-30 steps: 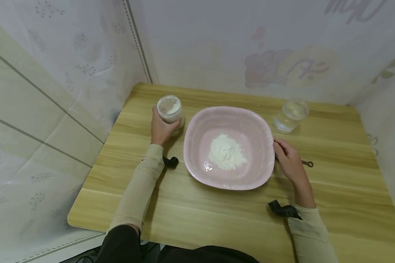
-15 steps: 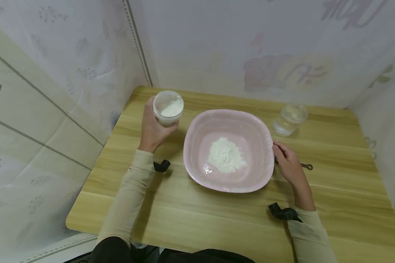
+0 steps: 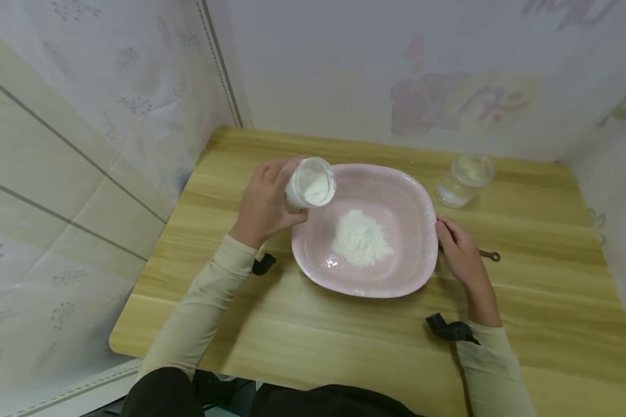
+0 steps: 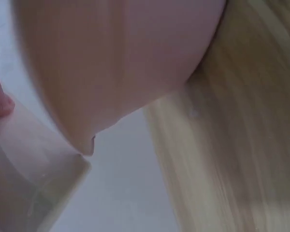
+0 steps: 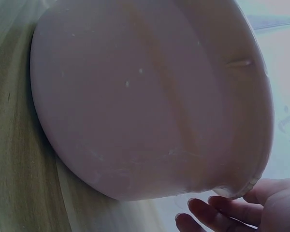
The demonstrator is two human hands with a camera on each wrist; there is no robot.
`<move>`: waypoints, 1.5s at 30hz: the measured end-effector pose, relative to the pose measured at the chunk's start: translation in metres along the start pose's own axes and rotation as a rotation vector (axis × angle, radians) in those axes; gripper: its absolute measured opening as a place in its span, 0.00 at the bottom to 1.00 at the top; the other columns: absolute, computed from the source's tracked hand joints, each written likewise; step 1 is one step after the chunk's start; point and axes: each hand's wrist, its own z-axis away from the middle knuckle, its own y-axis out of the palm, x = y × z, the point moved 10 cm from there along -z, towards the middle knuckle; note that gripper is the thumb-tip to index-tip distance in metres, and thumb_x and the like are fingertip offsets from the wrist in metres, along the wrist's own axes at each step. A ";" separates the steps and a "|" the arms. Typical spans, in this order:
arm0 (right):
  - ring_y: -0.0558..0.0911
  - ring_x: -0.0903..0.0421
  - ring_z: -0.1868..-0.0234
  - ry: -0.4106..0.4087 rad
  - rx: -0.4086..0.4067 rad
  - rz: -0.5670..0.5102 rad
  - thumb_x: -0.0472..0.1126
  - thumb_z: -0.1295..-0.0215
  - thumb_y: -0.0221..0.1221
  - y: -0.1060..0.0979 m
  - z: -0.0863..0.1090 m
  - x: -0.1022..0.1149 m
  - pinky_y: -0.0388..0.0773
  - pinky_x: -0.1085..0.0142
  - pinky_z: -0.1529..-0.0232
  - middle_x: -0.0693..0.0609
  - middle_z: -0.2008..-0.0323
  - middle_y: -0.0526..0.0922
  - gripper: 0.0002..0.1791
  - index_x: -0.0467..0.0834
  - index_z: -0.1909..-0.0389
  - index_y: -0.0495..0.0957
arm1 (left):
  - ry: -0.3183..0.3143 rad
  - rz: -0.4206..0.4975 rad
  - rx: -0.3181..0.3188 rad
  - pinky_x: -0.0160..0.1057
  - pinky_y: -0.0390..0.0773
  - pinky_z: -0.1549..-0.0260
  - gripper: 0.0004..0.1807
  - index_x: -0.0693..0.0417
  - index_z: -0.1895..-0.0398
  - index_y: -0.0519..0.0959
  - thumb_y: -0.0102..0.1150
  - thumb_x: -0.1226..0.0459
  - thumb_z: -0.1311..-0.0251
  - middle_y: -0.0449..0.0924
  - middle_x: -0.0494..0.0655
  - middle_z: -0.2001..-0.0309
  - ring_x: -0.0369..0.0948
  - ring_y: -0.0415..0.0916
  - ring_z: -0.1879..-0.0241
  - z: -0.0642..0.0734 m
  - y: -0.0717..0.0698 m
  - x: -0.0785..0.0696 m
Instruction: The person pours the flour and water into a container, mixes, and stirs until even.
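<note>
A clear jar of white powder (image 3: pixel 294 196) is gripped by my left hand (image 3: pixel 261 202), raised and tilted with its mouth toward the pink basin (image 3: pixel 404 202). The jar overlaps the basin's left rim in the head view. A heap of white powder (image 3: pixel 362 238) lies on the basin floor. On the right side, my right hand (image 3: pixel 461 252) holds the basin's rim, its thumb at the edge and fingers beneath in the right wrist view. The left wrist view catches the jar (image 4: pixel 34 169) close beside the basin's outer wall (image 4: pixel 121 58).
Behind the right hand, a clear jar partly filled with clear liquid (image 3: pixel 463 182) stands on the wooden table (image 3: pixel 302 341). A brown handle with a ring end (image 3: pixel 490 255) sticks out past the right hand, the rest hidden. Patterned sheets (image 3: pixel 313 75) close off the back and sides.
My left hand has lifted the jar of powder from the table's left side and brought it rightward to the basin's edge, tilting it. My right hand stays on the rim.
</note>
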 end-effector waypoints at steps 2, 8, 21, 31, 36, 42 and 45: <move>0.74 0.69 0.36 -0.009 -0.003 -0.012 0.55 0.15 0.43 -0.001 -0.001 0.002 0.68 0.83 0.41 0.41 0.34 0.80 0.28 0.44 0.27 0.73 | 0.042 -0.048 0.005 0.58 0.81 0.44 0.57 0.46 0.27 0.66 0.86 0.56 0.67 0.79 0.56 0.40 0.59 0.75 0.43 0.000 0.002 -0.007; 0.72 0.80 0.42 -0.026 0.004 -0.033 0.51 0.15 0.43 0.000 0.002 0.002 0.68 0.84 0.44 0.39 0.36 0.80 0.27 0.42 0.28 0.74 | 0.202 -0.168 0.010 0.56 0.77 0.39 0.57 0.46 0.27 0.69 0.86 0.53 0.69 0.79 0.57 0.44 0.59 0.74 0.45 -0.004 0.004 -0.032; 0.70 0.80 0.40 -0.007 0.010 -0.013 0.52 0.15 0.43 0.000 0.004 0.000 0.67 0.84 0.42 0.40 0.33 0.79 0.27 0.43 0.26 0.72 | 0.482 -0.392 0.094 0.56 0.76 0.44 0.57 0.39 0.23 0.67 0.84 0.47 0.62 0.77 0.51 0.42 0.58 0.72 0.45 -0.010 0.020 -0.076; 0.72 0.82 0.43 -0.051 -0.023 0.006 0.50 0.15 0.45 0.000 0.005 0.005 0.67 0.86 0.43 0.39 0.37 0.82 0.26 0.41 0.29 0.75 | 0.616 -0.485 0.170 0.52 0.78 0.46 0.53 0.35 0.25 0.65 0.81 0.51 0.58 0.75 0.46 0.44 0.55 0.72 0.46 -0.008 0.047 -0.100; 0.72 0.81 0.44 -0.034 -0.021 0.018 0.51 0.15 0.45 0.002 0.005 0.005 0.68 0.85 0.44 0.39 0.37 0.83 0.26 0.43 0.29 0.75 | 0.637 -0.466 0.148 0.52 0.78 0.48 0.54 0.37 0.26 0.67 0.82 0.48 0.63 0.76 0.46 0.46 0.53 0.72 0.49 -0.003 0.045 -0.109; 0.72 0.80 0.41 -0.031 -0.016 0.025 0.52 0.15 0.44 0.000 0.005 0.007 0.67 0.86 0.42 0.41 0.35 0.82 0.26 0.44 0.27 0.74 | 0.601 -0.447 0.145 0.52 0.80 0.50 0.54 0.37 0.28 0.69 0.82 0.50 0.65 0.76 0.47 0.47 0.53 0.71 0.51 -0.002 0.047 -0.106; 0.72 0.78 0.39 -0.033 -0.015 0.028 0.51 0.15 0.44 0.000 0.006 0.007 0.66 0.86 0.42 0.40 0.35 0.81 0.26 0.43 0.27 0.74 | 0.619 -0.433 0.153 0.52 0.79 0.49 0.54 0.37 0.28 0.69 0.84 0.51 0.65 0.76 0.47 0.46 0.53 0.71 0.50 0.001 0.049 -0.107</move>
